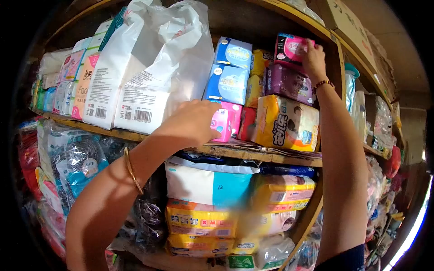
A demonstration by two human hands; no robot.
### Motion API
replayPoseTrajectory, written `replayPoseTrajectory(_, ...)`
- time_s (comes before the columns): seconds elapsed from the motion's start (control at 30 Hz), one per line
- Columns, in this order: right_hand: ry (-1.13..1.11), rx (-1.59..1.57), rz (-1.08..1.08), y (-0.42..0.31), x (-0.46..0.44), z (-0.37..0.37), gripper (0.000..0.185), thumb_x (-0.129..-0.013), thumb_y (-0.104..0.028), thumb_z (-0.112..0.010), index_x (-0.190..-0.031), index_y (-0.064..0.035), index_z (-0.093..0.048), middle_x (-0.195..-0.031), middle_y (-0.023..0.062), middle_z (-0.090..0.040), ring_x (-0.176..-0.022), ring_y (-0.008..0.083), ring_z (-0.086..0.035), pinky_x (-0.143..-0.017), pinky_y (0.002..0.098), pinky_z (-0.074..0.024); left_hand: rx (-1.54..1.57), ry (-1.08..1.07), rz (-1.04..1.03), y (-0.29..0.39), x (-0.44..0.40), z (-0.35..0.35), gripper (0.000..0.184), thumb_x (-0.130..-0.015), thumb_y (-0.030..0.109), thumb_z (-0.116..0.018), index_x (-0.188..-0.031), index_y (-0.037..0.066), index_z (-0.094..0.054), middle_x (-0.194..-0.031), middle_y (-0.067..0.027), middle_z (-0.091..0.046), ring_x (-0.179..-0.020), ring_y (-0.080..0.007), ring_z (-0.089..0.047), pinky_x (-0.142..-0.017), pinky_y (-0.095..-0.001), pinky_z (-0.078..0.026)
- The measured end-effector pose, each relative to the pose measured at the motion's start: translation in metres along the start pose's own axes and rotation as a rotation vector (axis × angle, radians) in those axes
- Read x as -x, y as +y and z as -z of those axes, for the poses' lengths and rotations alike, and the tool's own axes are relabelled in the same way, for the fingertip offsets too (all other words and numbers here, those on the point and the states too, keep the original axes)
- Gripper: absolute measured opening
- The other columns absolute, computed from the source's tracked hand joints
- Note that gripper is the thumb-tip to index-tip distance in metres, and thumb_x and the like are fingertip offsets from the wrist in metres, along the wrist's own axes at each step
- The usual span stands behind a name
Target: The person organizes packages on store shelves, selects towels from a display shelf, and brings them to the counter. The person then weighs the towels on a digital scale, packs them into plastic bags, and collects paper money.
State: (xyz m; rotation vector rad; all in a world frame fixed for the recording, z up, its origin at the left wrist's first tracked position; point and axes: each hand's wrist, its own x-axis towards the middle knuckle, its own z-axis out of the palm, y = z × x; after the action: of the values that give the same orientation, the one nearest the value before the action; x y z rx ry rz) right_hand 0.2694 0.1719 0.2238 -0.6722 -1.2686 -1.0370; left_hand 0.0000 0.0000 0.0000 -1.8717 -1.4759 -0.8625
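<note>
My left hand (192, 124) reaches to the front of the shelf, its fingers curled round the left side of a pink sanitary pad pack (229, 121). That pack is under two stacked blue packs (227, 84). Higher up at the right, my right hand (314, 61) grips the right edge of a black-and-pink sanitary pad pack (288, 49). It sits on top of a purple pack (289, 82). Below the purple one is a yellow diaper pack (288, 123) with a baby picture. My fingertips are partly hidden at both packs.
White plastic-wrapped bundles (144, 97) fill the shelf's left half, with tissue packs (86, 86) beyond. Under the wooden shelf board (271, 156) are stacked diaper packs (203, 217). A wooden upright (340, 90) borders the right side. A cardboard box (350, 27) stands on top.
</note>
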Motion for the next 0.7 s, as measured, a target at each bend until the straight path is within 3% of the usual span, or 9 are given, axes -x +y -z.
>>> replayPoseTrajectory(0.07, -0.064, 0.040, 0.101, 0.012, 0.004, -0.023, 0.036, -0.092, -0.030, -0.049, -0.124, -0.0130, -0.052, -0.123, 0.0314, -0.048, -0.113, 0.0461, -0.047, -0.094, 0.0484, -0.0418, -0.002, 0.001, -0.023, 0.002, -0.002, 0.002, 0.058, -0.078, 0.023, -0.066, -0.128, 0.000, -0.047, -0.128, -0.0213, -0.050, -0.122, -0.0342, -0.044, -0.104, -0.0391, -0.032)
replayPoseTrajectory(0.1, -0.055, 0.016, 0.037, -0.004, 0.032, -0.026, 0.036, -0.092, -0.029, -0.050, -0.124, -0.0124, -0.052, -0.122, 0.0315, -0.048, -0.116, 0.0457, -0.045, -0.097, 0.0483, -0.0399, 0.015, -0.032, -0.002, 0.001, 0.006, -0.002, 0.058, -0.078, 0.023, -0.066, -0.128, 0.000, -0.047, -0.128, -0.0213, -0.050, -0.122, -0.0342, -0.044, -0.104, -0.0391, -0.032)
replayPoseTrajectory(0.2, -0.108, -0.080, -0.015, -0.001, 0.029, -0.029, 0.028, -0.092, -0.028, -0.046, -0.118, -0.0195, -0.052, -0.137, 0.0249, -0.037, -0.123, 0.0445, -0.039, -0.097, 0.0481, -0.0405, 0.001, -0.022, -0.014, -0.003, 0.001, -0.002, 0.060, -0.079, 0.024, -0.066, -0.130, 0.000, -0.044, -0.131, -0.0218, -0.047, -0.124, -0.0346, -0.042, -0.106, -0.0392, -0.031)
replayPoseTrajectory(0.3, -0.076, -0.119, 0.042, 0.002, 0.042, -0.026, 0.035, -0.091, -0.027, -0.048, -0.124, -0.0146, -0.049, -0.136, 0.0269, -0.037, -0.122, 0.0456, -0.040, -0.098, 0.0489, -0.0393, 0.043, 0.102, -0.071, -0.003, -0.002, -0.015, 0.063, -0.083, 0.026, -0.063, -0.134, 0.000, -0.039, -0.136, -0.0225, -0.041, -0.127, -0.0345, -0.038, -0.108, -0.0390, -0.028)
replayPoseTrajectory(0.4, 0.081, -0.272, -0.065, 0.004, 0.044, -0.033, 0.047, -0.088, -0.025, -0.053, -0.126, 0.0006, -0.044, -0.134, 0.0317, -0.036, -0.121, 0.0474, -0.039, -0.099, 0.0496, -0.0381, 0.005, 0.456, -0.252, 0.009, -0.042, -0.012, 0.062, -0.088, 0.027, -0.055, -0.138, -0.001, -0.031, -0.142, -0.0243, -0.032, -0.133, -0.0354, -0.031, -0.110, -0.0390, -0.025)
replayPoseTrajectory(0.5, 0.132, -0.206, -0.011, -0.005, 0.062, -0.011, 0.041, -0.090, -0.024, -0.051, -0.124, -0.0020, -0.047, -0.137, 0.0264, -0.036, -0.122, 0.0428, -0.040, -0.100, 0.0482, -0.0375, 0.124, 0.576, -0.348, 0.058, -0.132, -0.016, 0.062, -0.090, 0.029, -0.049, -0.140, 0.000, -0.027, -0.145, -0.0252, -0.027, -0.136, -0.0374, -0.024, -0.112, -0.0399, -0.021)
replayPoseTrajectory(0.57, 0.191, -0.136, 0.086, -0.001, 0.073, -0.003, 0.038, -0.092, -0.021, -0.047, -0.125, -0.0040, -0.047, -0.139, 0.0214, -0.037, -0.126, 0.0374, -0.038, -0.102, 0.0471, -0.0358, 0.222, 0.560, -0.232, 0.088, -0.184, -0.029, 0.061, -0.091, 0.032, -0.039, -0.143, 0.003, -0.025, -0.149, -0.0212, -0.022, -0.137, -0.0381, -0.022, -0.112, -0.0448, -0.018)
replayPoseTrajectory(0.7, 0.169, -0.279, 0.141, 0.008, 0.088, -0.007, 0.041, -0.092, -0.019, -0.044, -0.130, -0.0040, -0.043, -0.142, 0.0191, -0.035, -0.132, 0.0388, -0.029, -0.106, 0.0463, -0.0299, 0.040, 0.564, -0.088, 0.111, -0.229, -0.053, 0.057, -0.091, 0.031, -0.035, -0.143, 0.007, -0.028, -0.151, -0.0148, -0.021, -0.140, -0.0333, -0.014, -0.112, -0.0507, -0.012)
